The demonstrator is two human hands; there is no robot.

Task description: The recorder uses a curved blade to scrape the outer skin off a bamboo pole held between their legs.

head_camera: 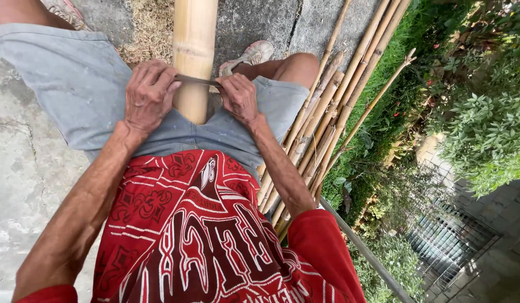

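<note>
Shirt: red cloth with a white and dark printed pattern (192, 235) fills the bottom of the view, with both bare forearms reaching forward from its short sleeves.
Shorts: pale grey-blue shorts (74, 78) cover the spread thighs of the seated person.
Left hand: the left hand (149, 95) is curled closed around one end of a thin metal blade (196, 80), knuckles up, just left of the pole.
Right hand: the right hand (238, 98) has its fingers pinched tight on the blade's other end, just right of the pole.
Blade: it lies crosswise, flat against the face of the pole, bridging the two hands.
Bamboo pole: a thick, pale yellow bamboo pole (194, 50) runs between the knees, its near end at the lap, its far end past the top edge.
Shavings: a heap of light, fibrous shavings (150, 28) lies on the concrete ground (24, 168) left of the pole.
Foot: a worn pale shoe (251, 56) rests just right of the pole.
Bamboo canes: a bundle of thinner bamboo canes (327, 112) lies slantwise beside the right leg, at the edge of the slab.
Beyond: green shrubs (484, 101) and a metal grate (448, 238) lie below the drop.
</note>
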